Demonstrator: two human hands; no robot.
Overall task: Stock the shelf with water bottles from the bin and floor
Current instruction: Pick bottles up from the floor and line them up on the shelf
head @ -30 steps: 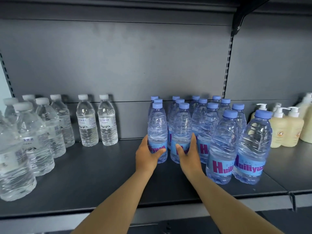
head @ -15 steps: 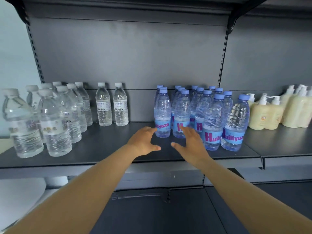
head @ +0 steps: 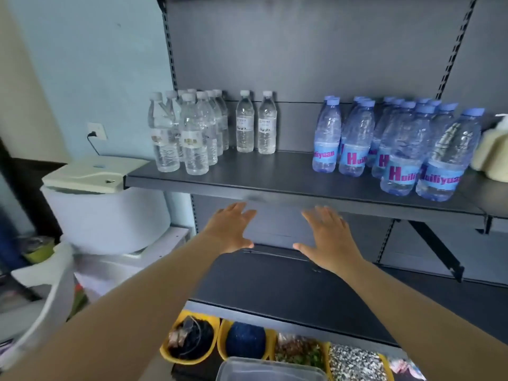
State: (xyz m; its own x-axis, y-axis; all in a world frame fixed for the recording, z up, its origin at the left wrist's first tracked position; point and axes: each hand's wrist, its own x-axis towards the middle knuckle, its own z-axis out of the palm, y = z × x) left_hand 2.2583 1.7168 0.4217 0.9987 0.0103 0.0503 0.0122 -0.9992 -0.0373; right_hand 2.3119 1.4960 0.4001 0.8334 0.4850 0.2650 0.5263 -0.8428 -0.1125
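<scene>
Head view: both my hands, left hand and right hand, have let go and pulled back, fingers spread, below the shelf. Blue-capped bottles now stand far right (placed), so I fetch more.

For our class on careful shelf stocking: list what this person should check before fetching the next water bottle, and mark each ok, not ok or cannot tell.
1. Left hand free, fingers spread: ok.
2. Right hand free, holding nothing: ok.
3. Blue-capped bottles upright on the shelf: ok.
4. Bare shelf space between the two white-capped bottles and the blue-capped group: ok.
5. Bottles left in the bin or on the floor: cannot tell, none in view.
</scene>
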